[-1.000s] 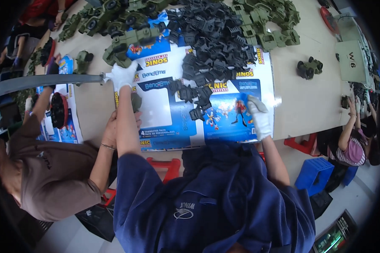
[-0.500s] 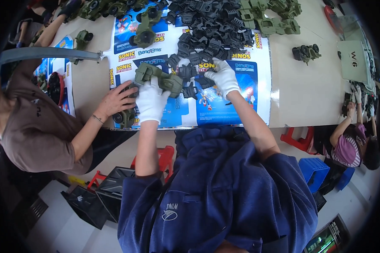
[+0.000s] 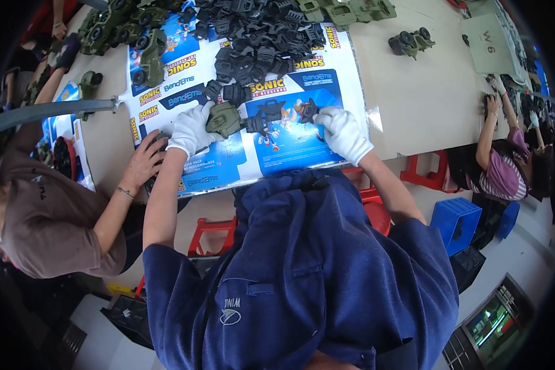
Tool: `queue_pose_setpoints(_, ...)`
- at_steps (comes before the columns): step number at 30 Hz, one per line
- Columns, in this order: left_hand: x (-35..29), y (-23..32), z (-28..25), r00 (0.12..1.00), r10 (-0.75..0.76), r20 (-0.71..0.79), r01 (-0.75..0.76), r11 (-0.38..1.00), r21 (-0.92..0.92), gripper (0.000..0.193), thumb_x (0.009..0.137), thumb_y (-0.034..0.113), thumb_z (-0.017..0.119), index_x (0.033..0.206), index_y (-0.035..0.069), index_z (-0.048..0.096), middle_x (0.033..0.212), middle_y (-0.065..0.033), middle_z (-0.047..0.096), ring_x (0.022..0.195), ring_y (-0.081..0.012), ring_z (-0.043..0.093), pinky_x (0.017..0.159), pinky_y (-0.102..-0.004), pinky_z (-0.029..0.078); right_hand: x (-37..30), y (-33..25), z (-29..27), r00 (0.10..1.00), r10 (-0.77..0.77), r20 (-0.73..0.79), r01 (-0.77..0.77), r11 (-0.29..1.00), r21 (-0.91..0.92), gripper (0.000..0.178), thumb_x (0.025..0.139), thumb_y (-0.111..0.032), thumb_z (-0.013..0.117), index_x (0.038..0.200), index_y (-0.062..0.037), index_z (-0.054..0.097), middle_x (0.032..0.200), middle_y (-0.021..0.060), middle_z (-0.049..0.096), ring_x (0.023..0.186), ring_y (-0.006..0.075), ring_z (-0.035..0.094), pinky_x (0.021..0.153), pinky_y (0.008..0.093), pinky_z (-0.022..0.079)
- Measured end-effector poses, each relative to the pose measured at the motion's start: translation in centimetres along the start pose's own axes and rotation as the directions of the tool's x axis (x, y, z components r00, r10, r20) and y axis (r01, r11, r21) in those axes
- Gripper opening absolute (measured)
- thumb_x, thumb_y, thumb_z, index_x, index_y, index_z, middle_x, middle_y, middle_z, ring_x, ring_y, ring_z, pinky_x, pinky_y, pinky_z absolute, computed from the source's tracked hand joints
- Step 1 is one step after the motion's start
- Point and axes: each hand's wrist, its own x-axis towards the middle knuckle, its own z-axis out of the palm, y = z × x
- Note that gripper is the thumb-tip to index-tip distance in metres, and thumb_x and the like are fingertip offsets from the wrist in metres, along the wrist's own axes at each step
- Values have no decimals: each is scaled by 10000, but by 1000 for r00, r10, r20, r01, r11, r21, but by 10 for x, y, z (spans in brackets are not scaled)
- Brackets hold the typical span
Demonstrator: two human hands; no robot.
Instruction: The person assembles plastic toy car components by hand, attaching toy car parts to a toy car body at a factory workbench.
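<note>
My left hand [image 3: 191, 131], in a white glove, is closed on a green plastic toy vehicle body [image 3: 224, 120] just above the printed sheet. My right hand [image 3: 345, 132], gloved too, pinches a small black plastic part [image 3: 307, 110] at its fingertips. Between the hands lie a loose black part [image 3: 271, 108] and a second black part [image 3: 254, 125], close to the green body's right end. Past them, a large heap of black plastic parts [image 3: 259, 37] spreads over the sheet.
A co-worker's hand [image 3: 147, 161] rests close beside my left wrist. Green toy vehicles [image 3: 149, 58] stand at the far left; green bodies [image 3: 354, 11] lie at the far right. One wheeled green vehicle [image 3: 411, 43] sits on the table to the right. A grey metal bar [image 3: 55, 111] reaches in from the left.
My right hand has drawn back toward me and right, with a black part now at its fingertips. My left hand has turned the green body and moved its grip. The whole view has shifted.
</note>
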Motion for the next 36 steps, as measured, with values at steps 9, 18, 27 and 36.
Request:
queue_pose_setpoints(9, -31, 11, -37, 970, -241, 18, 214, 822, -527, 772, 744, 486, 764, 1292, -2, 526, 1149, -224, 660, 1073, -363, 638, 948, -407, 488, 37, -6, 3, 981, 177, 85, -167, 980, -112, 534, 804, -292, 716, 1277, -80, 587, 1189, 159, 630, 1014, 326, 631, 861, 371, 503)
queue_pose_setpoints(18, -92, 115, -85, 952, 216, 215, 248, -138, -959, 618, 902, 210, 698, 1406, 28, 389, 1242, -94, 584, 1127, -152, 551, 976, -306, 451, 53, -33, -52, 916, 250, 313, -236, -296, 926, 443, 952, -109, 616, 1370, 0, 519, 1220, 83, 637, 1024, 130, 592, 884, 241, 462)
queue_pose_setpoints(27, -94, 150, -88, 974, 205, 100, 135, -166, -977, 621, 900, 203, 702, 1413, 20, 402, 1200, -125, 607, 1065, -147, 582, 908, -291, 481, 32, -30, -53, 880, 296, 371, -232, -414, 880, 211, 942, -146, 644, 1078, 9, 685, 1055, 54, 650, 1008, 127, 574, 933, 288, 439)
queue_pose_setpoints(36, -97, 153, -87, 983, 166, 81, 105, -140, -985, 646, 890, 215, 715, 1425, 18, 412, 1125, -137, 649, 993, -143, 611, 841, -277, 501, 23, 4, -34, 961, 72, 268, -239, -279, 930, 569, 944, -264, 629, 1381, 65, 470, 1381, 140, 538, 1259, 214, 505, 1071, 341, 370)
